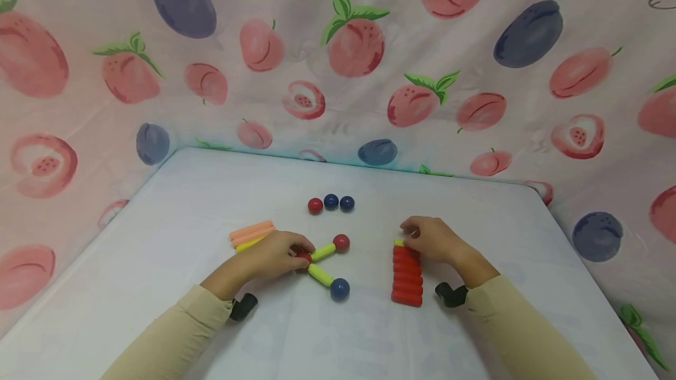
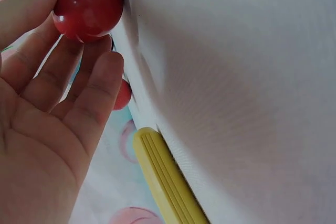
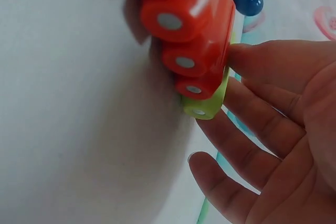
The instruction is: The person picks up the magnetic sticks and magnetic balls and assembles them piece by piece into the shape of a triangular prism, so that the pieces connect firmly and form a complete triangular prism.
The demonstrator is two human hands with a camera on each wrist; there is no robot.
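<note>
My left hand [image 1: 271, 255] pinches a red ball [image 2: 88, 8] between thumb and fingers. Two yellow-green rods [image 1: 320, 275] fan out from that ball, one ending in another red ball [image 1: 341, 243], the other in a blue ball [image 1: 340, 289]. On the right, a row of red rods [image 1: 407, 277] lies side by side, with a yellow-green rod [image 3: 203, 107] at its far end. Thumb and fingers of my right hand [image 1: 437, 243] grip this end rod; the hand partly covers it in the head view. Pale metal discs show on the rods' ends in the right wrist view.
Beyond the joined pieces, a loose red ball [image 1: 315, 206] and two blue balls [image 1: 331, 202] stand in a line. Orange rods [image 1: 252, 230] and a yellow rod [image 2: 170, 177] lie by the left hand. A fruit-print cloth [image 1: 306, 34] hangs behind the white table [image 1: 211, 183].
</note>
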